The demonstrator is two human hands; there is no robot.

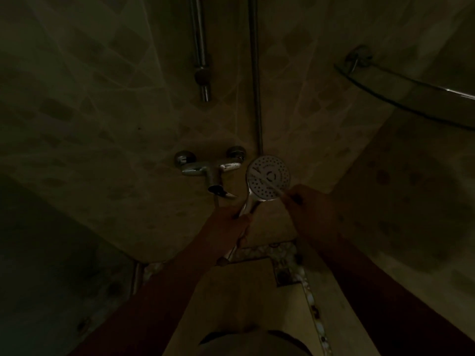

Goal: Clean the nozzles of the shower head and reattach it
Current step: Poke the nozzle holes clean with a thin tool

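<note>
**tileguy:** Dim shot, but here's where it stands. The shower head (268,177) is off its mount and held up in the middle of the scene, just right of the mixer tap (210,168) on the far wall, spray face turned toward the camera. The left hand (231,219) has its fingers wrapped round the chrome handle below the face. The right hand (308,201) pinches a thin pale brush (267,182), looks like a toothbrush, whose far end lies across the nozzle face.

**drip_fix:** So that's the scrubbing step, reattaching not yet done?

**tileguy:** That's my read. The slide rail (201,47) up on the wall has nothing hanging on it. I can't make out the holder itself, too dark.

**drip_fix:** How would you hold that thing?

**tileguy:** Where it's held now, on the handle. The head is probably light plastic with chrome plating, stiff, and slick if wet, so a full wrap beats a fingertip pinch. The hose (231,253) trails down from the handle's near end and will likely tug a bit, so expect some pull. Nozzles are usually soft rubber nubs, so light strokes should do it.

**drip_fix:** Anything nearby to bump?

**tileguy:** The tap lever sits just left of the head, and a glass shelf (411,98) is up on the right wall, well apart from both hands.
</note>
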